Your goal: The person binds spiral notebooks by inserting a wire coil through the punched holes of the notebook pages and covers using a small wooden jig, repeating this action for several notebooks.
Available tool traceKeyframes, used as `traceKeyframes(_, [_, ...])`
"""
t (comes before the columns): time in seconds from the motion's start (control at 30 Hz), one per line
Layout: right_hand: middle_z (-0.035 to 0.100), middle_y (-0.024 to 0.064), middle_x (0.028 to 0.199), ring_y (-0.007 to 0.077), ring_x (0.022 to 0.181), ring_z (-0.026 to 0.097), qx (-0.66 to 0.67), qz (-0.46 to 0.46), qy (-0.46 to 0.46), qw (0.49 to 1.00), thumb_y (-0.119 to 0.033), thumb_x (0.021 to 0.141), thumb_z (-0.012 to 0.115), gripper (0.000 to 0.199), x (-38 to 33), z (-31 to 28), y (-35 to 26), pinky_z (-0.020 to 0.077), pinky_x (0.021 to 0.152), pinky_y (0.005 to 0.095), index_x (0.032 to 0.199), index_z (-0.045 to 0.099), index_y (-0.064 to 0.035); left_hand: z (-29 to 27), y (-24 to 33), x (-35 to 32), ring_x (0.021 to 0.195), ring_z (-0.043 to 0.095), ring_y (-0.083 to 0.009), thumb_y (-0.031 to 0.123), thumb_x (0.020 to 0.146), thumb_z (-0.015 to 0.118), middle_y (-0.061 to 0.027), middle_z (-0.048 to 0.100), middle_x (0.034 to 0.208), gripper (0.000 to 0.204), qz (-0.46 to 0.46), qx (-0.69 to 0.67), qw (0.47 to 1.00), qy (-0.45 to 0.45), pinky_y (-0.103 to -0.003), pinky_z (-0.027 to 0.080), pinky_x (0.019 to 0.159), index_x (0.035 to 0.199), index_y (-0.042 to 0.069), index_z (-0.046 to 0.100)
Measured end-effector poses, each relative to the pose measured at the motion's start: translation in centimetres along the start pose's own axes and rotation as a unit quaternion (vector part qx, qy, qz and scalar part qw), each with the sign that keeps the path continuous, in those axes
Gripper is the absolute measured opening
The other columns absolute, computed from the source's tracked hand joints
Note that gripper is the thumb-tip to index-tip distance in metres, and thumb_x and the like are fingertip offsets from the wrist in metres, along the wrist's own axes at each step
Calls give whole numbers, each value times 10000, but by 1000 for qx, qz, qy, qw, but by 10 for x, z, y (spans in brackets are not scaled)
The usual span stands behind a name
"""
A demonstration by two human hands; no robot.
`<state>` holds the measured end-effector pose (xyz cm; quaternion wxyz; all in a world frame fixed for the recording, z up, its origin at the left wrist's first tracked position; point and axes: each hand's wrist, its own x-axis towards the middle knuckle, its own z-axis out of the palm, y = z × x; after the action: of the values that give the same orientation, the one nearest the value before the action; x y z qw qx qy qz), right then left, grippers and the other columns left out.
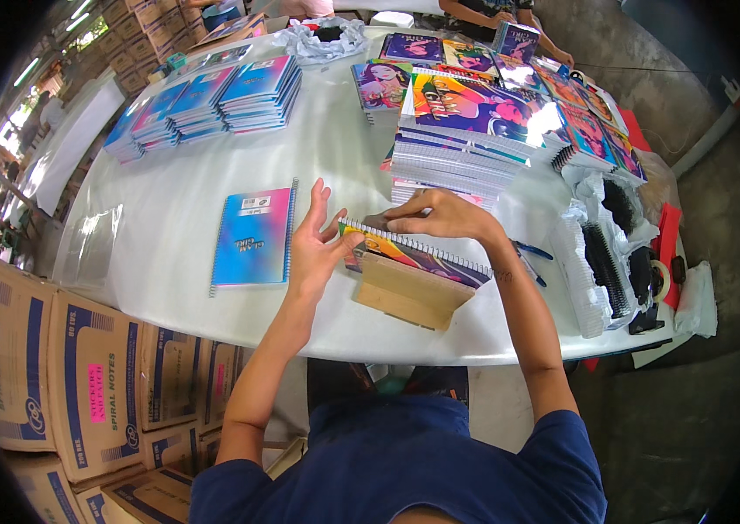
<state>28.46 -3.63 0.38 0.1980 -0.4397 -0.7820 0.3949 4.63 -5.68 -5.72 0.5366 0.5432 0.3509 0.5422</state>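
The notebook (pixel 440 260) is between the two hands, stood up on its edge with the wire coil (pixel 422 240) uppermost; a brown flap (pixel 405 293) juts from it on the near side. The left hand (pixel 319 240) is partly open: its thumb presses the notebook's left end by the coil, the forefinger bends in close and the other fingers stretch upward. The right hand (pixel 435 215) is curled palm down over the coil, fingertips beside a dark grey piece (pixel 376 223) — whether they pinch it, I cannot tell.

Just left of the left hand a blue-pink notebook (pixel 252 240) lies flat on the white table (pixel 160 288). Farther ahead on that side stand blue stacks (pixel 256 94). Directly beyond the right hand rises a tall pile (pixel 457 162) of coil-bound books, with more bright covers (pixel 584 131) to its right. Pens (pixel 534 251) lie near the right forearm; farther right, white wrapping (pixel 575 271) holds black coils (pixel 604 271), with a tape roll (pixel 661 281) beside it. Cartons (pixel 95 389) stand below the table, down to the left of the left hand.
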Motion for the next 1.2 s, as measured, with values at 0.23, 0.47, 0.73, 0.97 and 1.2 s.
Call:
traceKeyframes(0.23, [527, 250, 1275, 390, 1226, 468, -304, 43, 91, 947, -355, 816, 683, 415, -33, 22, 58, 365, 1003, 496, 1197, 664, -192, -11, 7, 25, 1242, 521, -250, 429, 878, 653, -167, 416, 1454, 702, -36, 27, 970, -241, -260, 531, 727, 1378, -18, 445])
traceKeyframes(0.47, [406, 211, 1403, 380, 1288, 392, -348, 170, 252, 887, -377, 845, 661, 578, -134, 24, 107, 271, 1042, 581, 1371, 498, -198, -7, 119, 36, 1098, 601, -192, 482, 931, 546, -127, 594, 1276, 595, 82, 31, 994, -70, -284, 521, 812, 1276, -2, 573])
traceKeyframes(0.73, [526, 191, 1108, 323, 1039, 521, -459, 194, 390, 774, -220, 901, 604, 424, -187, 39, 147, 419, 902, 445, 1308, 530, -127, 59, 50, -52, 1283, 470, -364, 122, 815, 702, -216, 475, 1392, 549, 223, 353, 871, -257, -473, 365, 1066, 1311, -20, 516])
traceKeyframes(0.97, [547, 151, 1017, 261, 765, 595, -158, 17, 392, 906, -143, 830, 666, 425, -178, 92, 0, 502, 679, 367, 1248, 594, -108, 84, 16, -56, 1275, 451, -408, 180, 807, 714, -185, 518, 1350, 633, 285, 518, 799, -111, -514, 352, 1046, 1358, -2, 460])
traceKeyframes(1.2, [544, 142, 1099, 295, 951, 581, -135, -14, 367, 920, -170, 797, 697, 469, -165, 113, -25, 496, 795, 400, 1255, 606, -120, 88, 17, -56, 1252, 485, -391, 53, 750, 735, -184, 538, 1327, 665, 292, 506, 807, -88, -510, 366, 1024, 1351, -9, 457])
